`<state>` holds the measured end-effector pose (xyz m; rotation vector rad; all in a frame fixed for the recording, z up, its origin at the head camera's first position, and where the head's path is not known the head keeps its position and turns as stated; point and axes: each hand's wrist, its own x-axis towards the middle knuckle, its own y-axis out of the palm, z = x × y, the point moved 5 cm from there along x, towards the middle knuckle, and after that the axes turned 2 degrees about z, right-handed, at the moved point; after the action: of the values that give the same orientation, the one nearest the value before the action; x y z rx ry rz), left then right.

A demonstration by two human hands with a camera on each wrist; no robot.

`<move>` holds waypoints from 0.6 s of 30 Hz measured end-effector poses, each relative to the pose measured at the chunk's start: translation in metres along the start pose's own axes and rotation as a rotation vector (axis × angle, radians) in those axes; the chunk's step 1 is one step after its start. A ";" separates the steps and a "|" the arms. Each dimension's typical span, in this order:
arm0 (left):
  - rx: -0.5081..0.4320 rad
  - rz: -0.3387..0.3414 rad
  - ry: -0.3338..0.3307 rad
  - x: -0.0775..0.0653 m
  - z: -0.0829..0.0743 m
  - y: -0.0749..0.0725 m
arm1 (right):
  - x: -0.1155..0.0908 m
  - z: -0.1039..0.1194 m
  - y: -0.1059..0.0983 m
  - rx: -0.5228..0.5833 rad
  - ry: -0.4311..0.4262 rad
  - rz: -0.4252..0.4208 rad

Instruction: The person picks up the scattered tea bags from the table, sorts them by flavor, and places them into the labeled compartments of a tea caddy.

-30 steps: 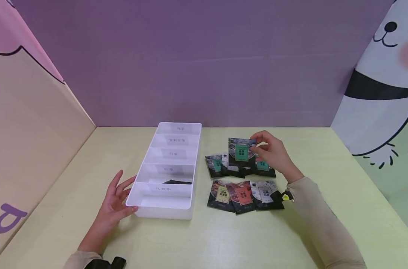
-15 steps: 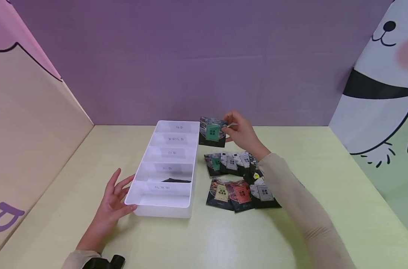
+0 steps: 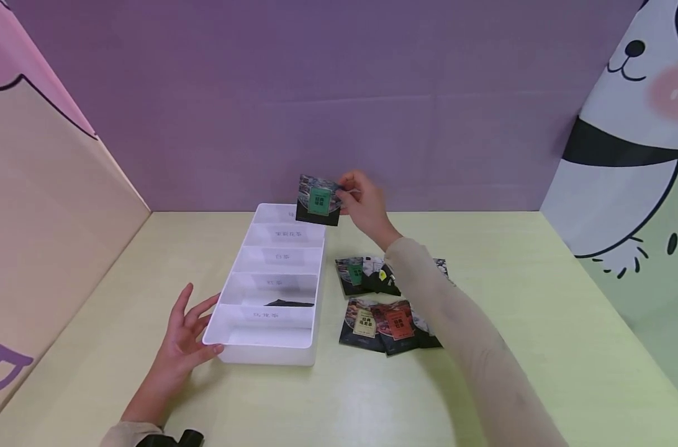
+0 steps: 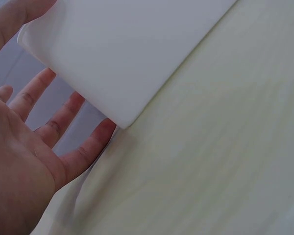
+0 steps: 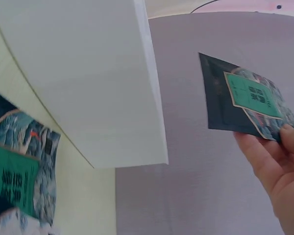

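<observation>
My right hand pinches a black tea sachet with a green label by its right edge. In the head view the sachet overlaps the far end of a long white divided box; the right wrist view shows it raised beyond the box's rim. Each compartment carries a printed label, and a dark sachet lies in the second one from the near end. My left hand rests against the box's near left corner, fingers spread along the side and thumb at the front rim.
Right of the box, more tea sachets lie in two rows on the pale table. The far row includes a green-labelled sachet; in the near row are a yellow-labelled one and a red-labelled one. A purple panel stands behind.
My right hand has carried the green-labelled sachet from above the far row, leftward and away, to the box's far end. The left hand stays at the corner.
</observation>
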<state>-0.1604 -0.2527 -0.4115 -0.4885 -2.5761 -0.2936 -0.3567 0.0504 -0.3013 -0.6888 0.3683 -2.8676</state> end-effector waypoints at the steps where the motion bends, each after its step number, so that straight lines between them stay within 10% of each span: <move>1: -0.005 0.001 0.000 0.000 0.000 0.000 | 0.002 -0.001 0.002 -0.001 -0.001 -0.014; 18: -0.024 -0.001 0.003 0.000 0.001 0.001 | 0.018 -0.027 0.031 -0.117 -0.078 -0.041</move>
<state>-0.1601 -0.2516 -0.4122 -0.4949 -2.5729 -0.3258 -0.3817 0.0222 -0.3262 -0.8354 0.5204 -2.8650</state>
